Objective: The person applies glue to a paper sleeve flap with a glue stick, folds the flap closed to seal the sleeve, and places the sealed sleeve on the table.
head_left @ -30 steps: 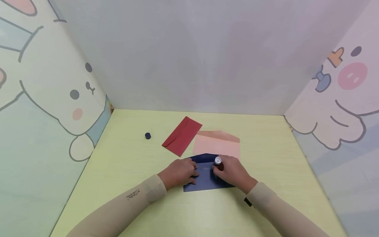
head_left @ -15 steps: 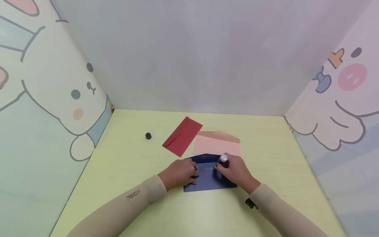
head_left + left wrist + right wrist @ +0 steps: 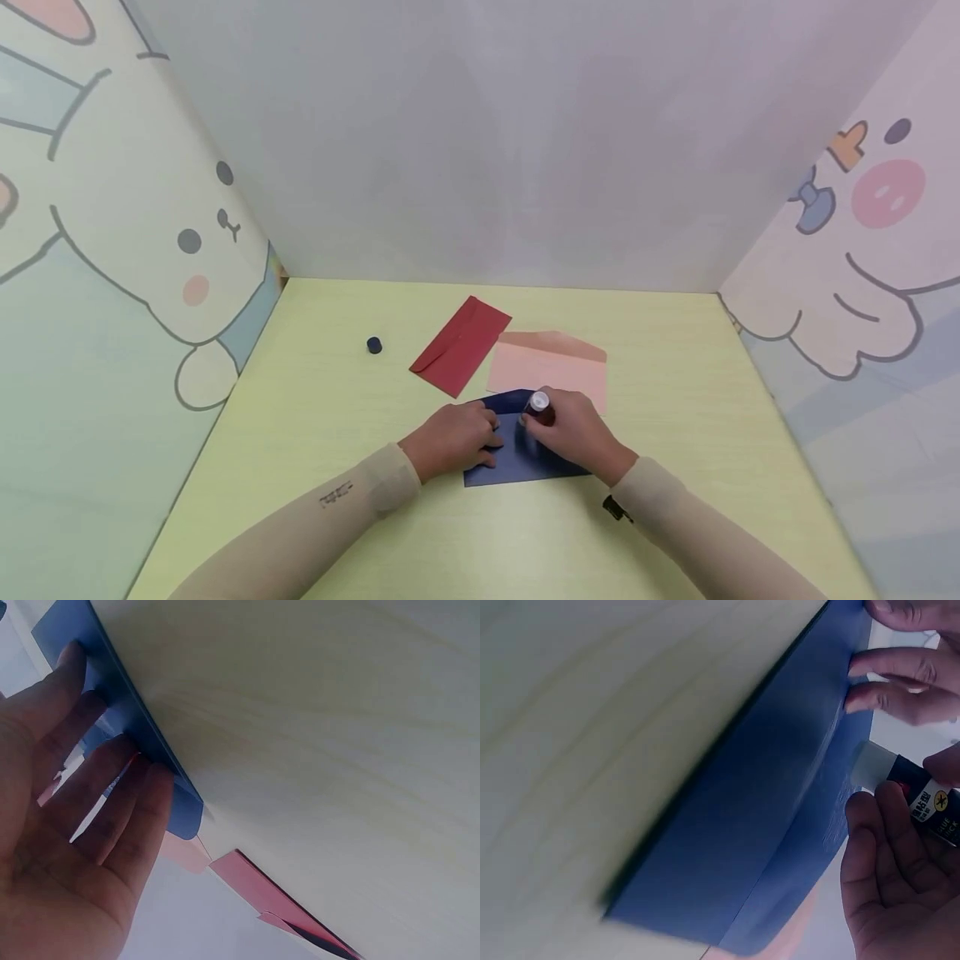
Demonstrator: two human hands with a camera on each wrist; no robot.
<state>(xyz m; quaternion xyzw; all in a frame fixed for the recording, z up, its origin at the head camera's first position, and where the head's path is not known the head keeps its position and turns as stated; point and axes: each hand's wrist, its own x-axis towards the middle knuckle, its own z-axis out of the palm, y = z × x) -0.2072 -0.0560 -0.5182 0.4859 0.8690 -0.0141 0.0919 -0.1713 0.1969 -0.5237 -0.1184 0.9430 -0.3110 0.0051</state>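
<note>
A dark blue envelope (image 3: 517,458) lies on the table with its flap (image 3: 799,874) unfolded away from the person. My left hand (image 3: 453,437) rests its fingertips on the left part of the envelope, fingers spread and fairly straight in the left wrist view. In my right hand (image 3: 577,429) I grip a glue stick (image 3: 930,799), tilted, its white base (image 3: 539,402) facing up. The glue stick's pale tip end touches or nearly touches the flap, where faint whitish streaks (image 3: 834,817) show. Part of the glue stick is hidden by my fingers.
Just behind lies a pink envelope (image 3: 551,362) with its flap unfolded, its near edge partly hidden. A red envelope (image 3: 461,346) lies slanted beside it. Farther left stands a small dark cap (image 3: 374,345). Walls enclose the table (image 3: 322,392) at the back and sides.
My right hand moved the glue stick slightly right along the blue flap, then back left, closer to my left hand. My left hand and the envelopes have stayed in place.
</note>
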